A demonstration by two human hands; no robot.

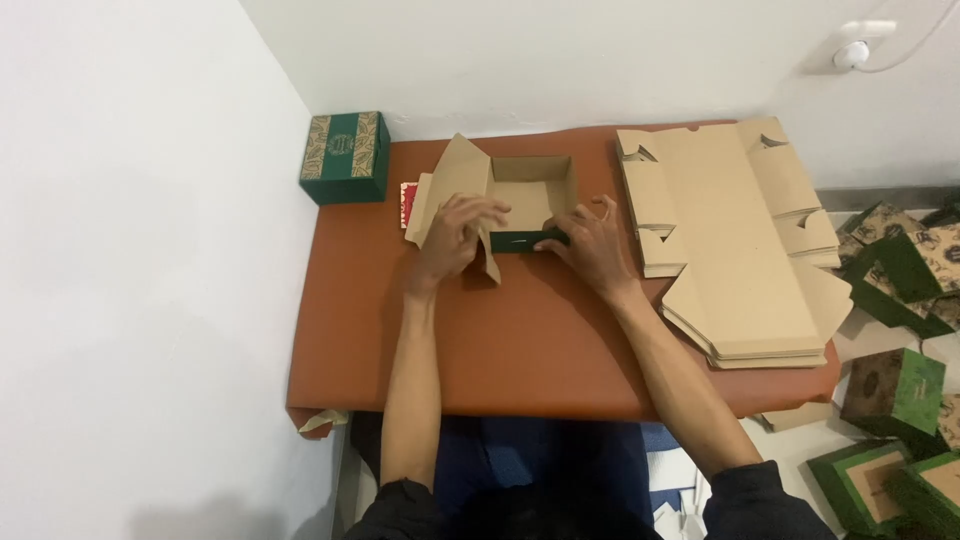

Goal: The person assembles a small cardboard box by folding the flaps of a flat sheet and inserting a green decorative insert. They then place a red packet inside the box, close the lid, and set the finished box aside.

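Here the half-folded cardboard box (520, 195) sits between both hands, left hand (452, 238) and right hand (590, 245) gripping its near wall.

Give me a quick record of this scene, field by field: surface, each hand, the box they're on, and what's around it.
surface: brown table
left hand: on the left flap of the half-folded box
right hand: pressing the box's green front wall
box state: open top, brown inside
right of box: stack of flat cardboard blanks
far left corner: finished green box
floor, right: more green boxes
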